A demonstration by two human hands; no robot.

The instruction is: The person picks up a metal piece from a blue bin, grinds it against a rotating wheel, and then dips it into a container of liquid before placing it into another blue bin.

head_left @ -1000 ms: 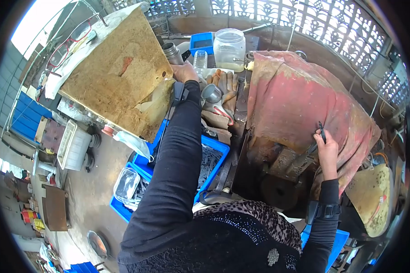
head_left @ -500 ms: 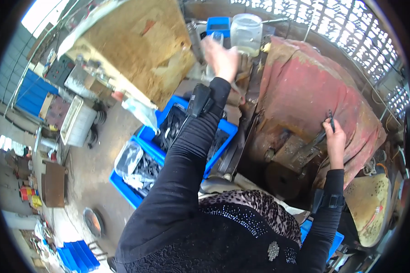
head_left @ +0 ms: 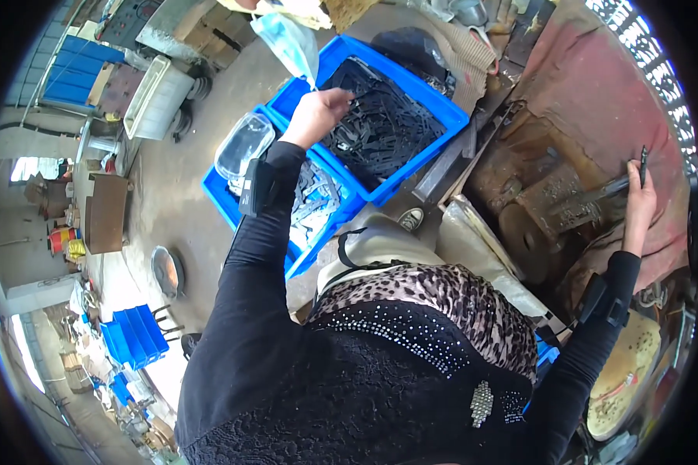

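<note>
My left hand (head_left: 318, 118) hovers at the near-left rim of a blue bin (head_left: 399, 180) filled with dark flat metal strips (head_left: 384, 124). Its fingers are curled together; whatever lies between them is too small to make out. Out to the right, my right hand (head_left: 639, 208) pinches a slim dark piece (head_left: 644, 159) that sticks up past the fingertips. That hand is beside the end of a dark bar (head_left: 597, 198) on a greasy machine (head_left: 551, 201), in front of a reddish cloth cover (head_left: 609, 85).
A second blue bin (head_left: 306, 260) holds lighter strips, with a clear plastic tub (head_left: 244, 146) on its corner. A light-blue face mask (head_left: 287, 43) hangs by the first bin. My shoe (head_left: 412, 219) shows below it. Blue trays (head_left: 134, 337) and a round pan (head_left: 167, 271) lie farther left.
My left hand has come back from the far shelf to the blue bin, and its fingers have closed. The view has shifted down and left. My right hand still holds the dark piece.
</note>
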